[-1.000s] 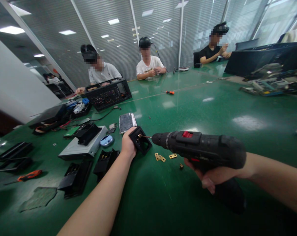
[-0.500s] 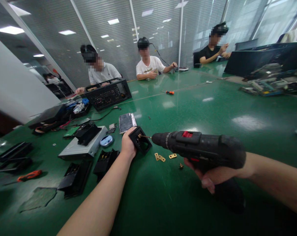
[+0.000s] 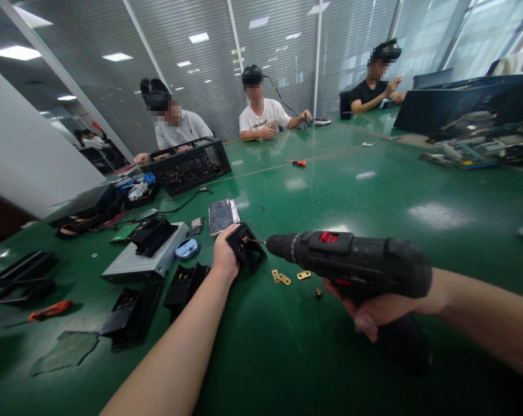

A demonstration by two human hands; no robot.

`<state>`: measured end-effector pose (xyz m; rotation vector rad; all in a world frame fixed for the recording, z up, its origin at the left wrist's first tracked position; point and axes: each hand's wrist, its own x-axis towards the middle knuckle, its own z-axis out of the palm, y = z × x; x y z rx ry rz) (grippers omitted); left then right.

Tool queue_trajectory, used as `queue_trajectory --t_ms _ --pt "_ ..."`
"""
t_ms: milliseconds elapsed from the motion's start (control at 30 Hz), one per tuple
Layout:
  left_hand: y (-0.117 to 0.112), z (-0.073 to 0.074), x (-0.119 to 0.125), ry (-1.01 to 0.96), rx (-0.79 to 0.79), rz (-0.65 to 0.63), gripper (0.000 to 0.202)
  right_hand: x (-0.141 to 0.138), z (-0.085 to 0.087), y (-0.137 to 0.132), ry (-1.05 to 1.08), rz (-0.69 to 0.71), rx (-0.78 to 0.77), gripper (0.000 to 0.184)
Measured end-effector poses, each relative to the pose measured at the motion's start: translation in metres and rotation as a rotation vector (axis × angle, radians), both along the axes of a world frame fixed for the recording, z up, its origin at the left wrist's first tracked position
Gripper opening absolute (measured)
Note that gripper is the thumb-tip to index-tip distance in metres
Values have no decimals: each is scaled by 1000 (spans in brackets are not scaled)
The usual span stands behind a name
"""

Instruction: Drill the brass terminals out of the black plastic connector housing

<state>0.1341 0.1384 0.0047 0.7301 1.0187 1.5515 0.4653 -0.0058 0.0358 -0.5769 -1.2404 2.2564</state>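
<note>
My left hand (image 3: 225, 253) grips a black plastic housing (image 3: 253, 261) by its left side, tilted so its open face looks toward the drill. Brass-coloured parts show inside it. Wrapped around the handle of a black cordless drill (image 3: 343, 260), my right hand (image 3: 369, 315) holds the tool level. The drill's thin bit (image 3: 257, 240) reaches into the housing at a brass part; exact contact is too small to make out. Below the housing lie several brass plates (image 3: 284, 279), and a small brass screw-like piece (image 3: 318, 293) sits near my right fingers.
Left of my arm stand more black housings (image 3: 131, 315), a grey metal drive (image 3: 146, 260), a round blue tin (image 3: 187, 248) and an orange screwdriver (image 3: 49, 311). A black computer case (image 3: 190, 167) stands farther back. Three people sit across the green table (image 3: 331, 358). Circuit boards (image 3: 486, 144) are piled right.
Almost nothing differs. My hands, the housing and the drill keep the same pose, with the whole view shifted very slightly.
</note>
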Motion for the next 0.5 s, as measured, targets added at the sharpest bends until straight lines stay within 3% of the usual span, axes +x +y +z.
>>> queue_trajectory --t_ms 267,500 --pt "0 0 1 -10 -2 18 25 1 -19 10 -18 39 29 67" --pt "2 -2 -1 -3 -6 -4 28 -1 -11 8 -40 31 18 62"
